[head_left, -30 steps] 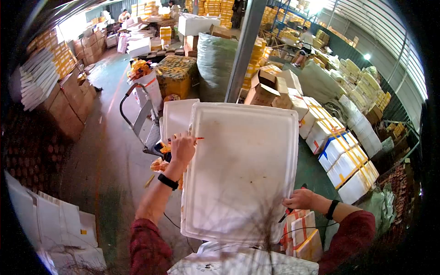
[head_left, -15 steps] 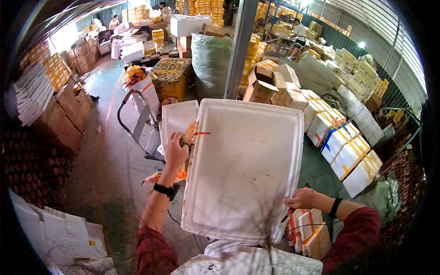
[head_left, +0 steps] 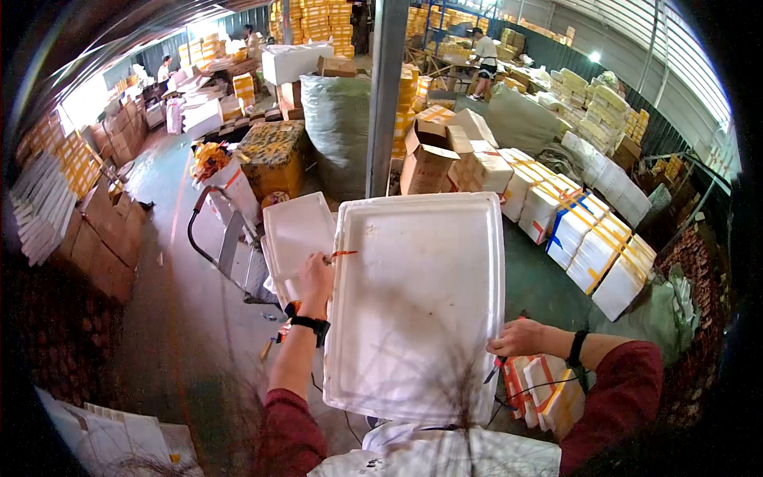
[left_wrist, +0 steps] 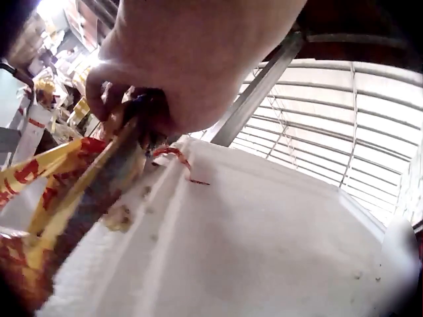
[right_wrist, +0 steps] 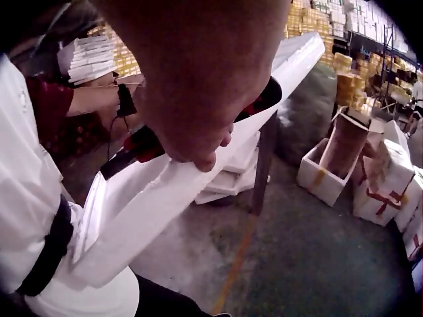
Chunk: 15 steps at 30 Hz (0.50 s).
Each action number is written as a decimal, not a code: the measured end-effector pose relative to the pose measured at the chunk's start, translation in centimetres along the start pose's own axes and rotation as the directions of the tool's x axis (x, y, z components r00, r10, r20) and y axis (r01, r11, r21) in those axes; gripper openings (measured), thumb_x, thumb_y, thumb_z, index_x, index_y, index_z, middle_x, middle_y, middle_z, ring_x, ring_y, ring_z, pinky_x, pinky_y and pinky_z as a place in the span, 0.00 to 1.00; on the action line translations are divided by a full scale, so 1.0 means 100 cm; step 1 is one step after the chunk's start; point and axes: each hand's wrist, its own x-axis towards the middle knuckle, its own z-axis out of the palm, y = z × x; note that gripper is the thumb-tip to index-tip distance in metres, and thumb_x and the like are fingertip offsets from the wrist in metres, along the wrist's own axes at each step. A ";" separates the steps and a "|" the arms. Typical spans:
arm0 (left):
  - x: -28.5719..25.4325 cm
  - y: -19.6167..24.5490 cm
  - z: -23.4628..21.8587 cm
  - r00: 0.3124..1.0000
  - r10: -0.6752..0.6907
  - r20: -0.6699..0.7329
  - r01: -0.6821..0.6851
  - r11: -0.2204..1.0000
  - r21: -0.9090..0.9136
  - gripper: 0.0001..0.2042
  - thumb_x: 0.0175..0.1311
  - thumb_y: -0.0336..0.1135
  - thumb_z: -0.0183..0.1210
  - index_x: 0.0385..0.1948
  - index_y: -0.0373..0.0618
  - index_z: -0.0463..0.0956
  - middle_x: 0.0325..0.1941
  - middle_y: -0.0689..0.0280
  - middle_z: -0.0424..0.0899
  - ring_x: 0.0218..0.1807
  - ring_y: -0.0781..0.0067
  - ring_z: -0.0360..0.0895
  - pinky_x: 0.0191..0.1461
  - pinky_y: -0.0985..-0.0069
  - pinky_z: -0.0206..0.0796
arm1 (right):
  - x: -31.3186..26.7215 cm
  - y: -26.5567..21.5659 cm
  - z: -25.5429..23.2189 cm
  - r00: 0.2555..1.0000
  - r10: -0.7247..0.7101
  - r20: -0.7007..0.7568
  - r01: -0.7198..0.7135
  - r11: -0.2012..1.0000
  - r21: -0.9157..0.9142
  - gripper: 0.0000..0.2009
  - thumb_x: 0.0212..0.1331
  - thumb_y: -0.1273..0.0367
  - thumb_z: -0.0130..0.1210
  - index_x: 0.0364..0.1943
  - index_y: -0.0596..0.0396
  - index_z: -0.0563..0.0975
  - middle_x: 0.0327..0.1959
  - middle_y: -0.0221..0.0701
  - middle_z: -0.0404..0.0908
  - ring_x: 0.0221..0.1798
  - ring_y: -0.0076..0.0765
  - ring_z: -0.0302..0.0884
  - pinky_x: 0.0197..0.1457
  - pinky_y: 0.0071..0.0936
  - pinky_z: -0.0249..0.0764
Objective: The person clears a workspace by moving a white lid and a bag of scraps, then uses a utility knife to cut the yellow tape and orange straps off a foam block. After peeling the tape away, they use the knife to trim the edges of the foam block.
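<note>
A large white foam lid (head_left: 417,318) stands tilted up before the person's body, its shallow recess facing the head camera. My left hand (head_left: 318,280), at the lid's left edge, grips a strip of yellow tape with red print (left_wrist: 23,178), which trails down from the curled fingers. A thin torn red piece of tape (head_left: 344,253) lies over the rim beside that hand. At the lower right edge my right hand (head_left: 520,339) grips the rim (right_wrist: 198,185), along with a red-and-black-handled tool (right_wrist: 142,145) whose dark end points down along the lid.
Behind the lid at left are another white foam piece (head_left: 298,230) and a hand truck (head_left: 226,238). A grey post (head_left: 385,103) rises ahead. Taped white boxes (head_left: 588,230) line the right, with more foam pieces (head_left: 544,385) by the right forearm. A person (head_left: 483,63) stands far back.
The head view has turned right, so the room shifts left. My left hand stays by the lid's left edge; less orange tape shows beneath it now. The right hand keeps its grip.
</note>
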 end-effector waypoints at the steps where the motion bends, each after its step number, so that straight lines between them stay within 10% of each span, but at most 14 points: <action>1: 0.000 -0.001 0.000 0.999 -0.035 -0.019 0.035 0.999 -0.016 0.12 0.58 0.34 0.55 0.41 0.40 0.79 0.44 0.49 0.81 0.49 0.44 0.77 0.53 0.56 0.68 | 0.001 -0.001 -0.006 1.000 0.005 0.029 -0.005 1.000 -0.007 0.06 0.56 0.67 0.53 0.37 0.48 0.76 0.34 0.24 0.72 0.29 0.26 0.81 0.37 0.26 0.78; 6: 0.016 0.002 0.002 0.987 0.062 0.145 -0.050 0.995 -0.086 0.14 0.54 0.32 0.57 0.43 0.39 0.78 0.48 0.46 0.78 0.52 0.42 0.75 0.56 0.56 0.69 | 0.002 -0.001 -0.001 0.987 0.043 0.152 -0.040 0.999 -0.019 0.11 0.53 0.67 0.54 0.42 0.43 0.78 0.36 0.17 0.75 0.30 0.23 0.80 0.34 0.24 0.77; 10: 0.055 -0.031 0.117 0.876 0.088 0.474 -0.078 0.996 -0.040 0.12 0.58 0.33 0.55 0.38 0.37 0.81 0.39 0.47 0.84 0.43 0.42 0.82 0.45 0.53 0.73 | 0.004 0.009 -0.019 0.990 0.094 0.104 -0.103 0.991 0.081 0.08 0.54 0.69 0.55 0.39 0.46 0.75 0.34 0.23 0.73 0.26 0.28 0.81 0.28 0.28 0.78; 14: 0.071 -0.008 0.176 0.774 0.041 0.632 0.239 0.905 -0.352 0.11 0.58 0.34 0.57 0.36 0.36 0.81 0.25 0.51 0.84 0.30 0.50 0.84 0.35 0.60 0.74 | -0.011 0.038 -0.019 0.977 0.151 0.150 -0.169 0.979 0.113 0.07 0.55 0.69 0.56 0.36 0.47 0.71 0.33 0.26 0.73 0.25 0.32 0.82 0.23 0.29 0.78; 15: 0.072 -0.005 0.177 0.828 0.066 0.556 0.133 0.942 -0.309 0.10 0.57 0.31 0.56 0.35 0.37 0.82 0.22 0.52 0.83 0.26 0.55 0.84 0.32 0.61 0.73 | -0.009 0.045 -0.025 0.974 0.140 0.177 -0.162 0.980 0.118 0.07 0.54 0.69 0.56 0.35 0.48 0.70 0.32 0.27 0.72 0.24 0.33 0.81 0.24 0.30 0.79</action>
